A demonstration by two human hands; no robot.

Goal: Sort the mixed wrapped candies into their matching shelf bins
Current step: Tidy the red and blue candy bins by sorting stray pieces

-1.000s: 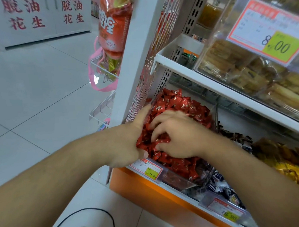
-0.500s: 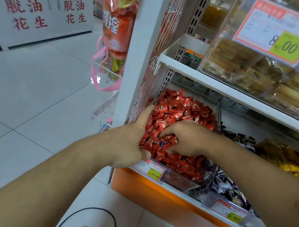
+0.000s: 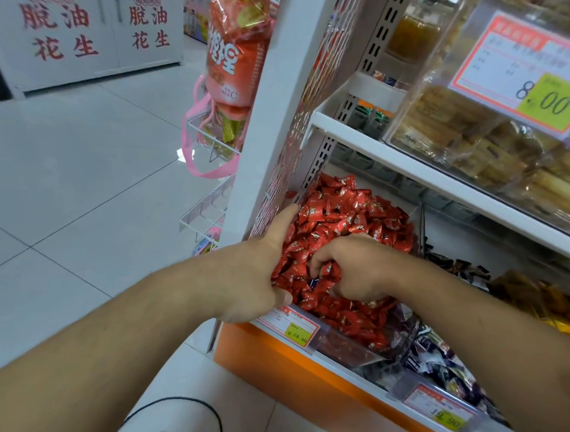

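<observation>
A clear bin (image 3: pixel 348 347) on the low shelf is heaped with red wrapped candies (image 3: pixel 349 213). My left hand (image 3: pixel 257 279) rests at the bin's left edge, forefinger stretched along the heap, thumb on the front rim. Beside it, my right hand (image 3: pixel 354 271) digs into the pile with curled fingers. A small dark blue candy (image 3: pixel 313 282) shows among the red ones right at its fingertips; whether the fingers pinch it is unclear.
To the right sits a bin of dark and white wrapped candies (image 3: pixel 443 359), then yellow ones (image 3: pixel 549 305). The white shelf (image 3: pixel 422 170) above carries a clear box of biscuits (image 3: pixel 489 148). An orange snack bag (image 3: pixel 234 54) hangs at the shelf end.
My right hand has pulled back toward the front of the heap and curled its fingers down into it. A dark blue candy has come into sight there. The left hand has stayed in place.
</observation>
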